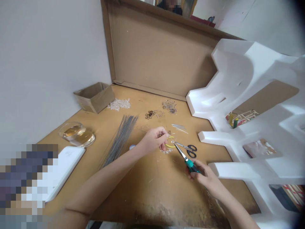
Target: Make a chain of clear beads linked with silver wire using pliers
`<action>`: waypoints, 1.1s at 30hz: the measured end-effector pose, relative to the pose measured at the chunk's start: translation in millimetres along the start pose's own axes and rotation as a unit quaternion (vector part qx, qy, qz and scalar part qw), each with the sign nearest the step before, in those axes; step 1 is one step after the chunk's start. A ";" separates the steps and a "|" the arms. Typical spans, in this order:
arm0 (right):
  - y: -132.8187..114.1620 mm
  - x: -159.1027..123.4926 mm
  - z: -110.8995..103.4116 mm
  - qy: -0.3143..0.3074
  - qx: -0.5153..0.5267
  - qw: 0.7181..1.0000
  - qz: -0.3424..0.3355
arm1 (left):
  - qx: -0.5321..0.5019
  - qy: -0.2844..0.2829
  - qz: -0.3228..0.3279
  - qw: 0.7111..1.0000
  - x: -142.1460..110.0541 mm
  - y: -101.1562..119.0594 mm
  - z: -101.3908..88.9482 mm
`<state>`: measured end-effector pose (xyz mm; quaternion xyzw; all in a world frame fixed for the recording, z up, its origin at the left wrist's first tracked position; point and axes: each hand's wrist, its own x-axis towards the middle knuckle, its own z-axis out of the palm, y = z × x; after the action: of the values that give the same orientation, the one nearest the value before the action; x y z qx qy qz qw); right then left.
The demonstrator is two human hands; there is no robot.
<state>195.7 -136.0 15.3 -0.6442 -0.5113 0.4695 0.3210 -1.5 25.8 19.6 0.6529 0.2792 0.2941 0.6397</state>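
My right hand (199, 173) is wrapped round the green-and-black handles of long-nose pliers (183, 152). The pliers point up and left, their tips close to a small clear piece (172, 142) in front of my left fingers. Closed in a pinch, my left hand (157, 139) hides most of what its fingertips hold; a thin wire seems to stick out there. Just beyond and below those fingertips, a yellow curved thing (170, 146) lies partly hidden. A scatter of clear beads (166, 151) is under it. Black-handled scissors (190, 150) rest right of the pliers' jaws.
A bundle of grey wires (121, 138) lies left of my hands. Behind are dark rings (150, 114), small metal parts (169, 106) and clear beads (119, 104) beside a cardboard box (95, 97). A glass of liquid (78, 135) stands left; white foam (214, 136) borders the right.
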 end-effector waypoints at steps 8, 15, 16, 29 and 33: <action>-5.6 0.2 4.1 0.001 -0.026 1.000 0.009 | -0.017 -0.017 -0.009 1.000 2.9 -3.9 -0.8; 1.2 1.7 1.8 0.002 -0.010 1.000 0.028 | -0.052 -0.032 -0.033 0.998 10.1 -14.1 -2.3; 2.4 1.7 1.2 0.002 -0.014 0.999 0.031 | -0.061 -0.034 -0.040 0.997 11.2 -15.6 -2.6; -5.5 2.1 -7.9 0.019 -0.081 0.995 0.052 | -0.258 -0.024 -0.116 0.959 26.7 -46.7 7.2; -3.8 2.1 -9.9 0.016 -0.090 0.994 0.056 | -0.174 -0.003 -0.099 0.980 20.5 -34.3 9.0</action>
<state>203.7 -132.3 21.6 -0.7056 -0.5093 0.4287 0.2429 19.3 35.8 -14.3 0.5013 0.2854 0.2713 0.7705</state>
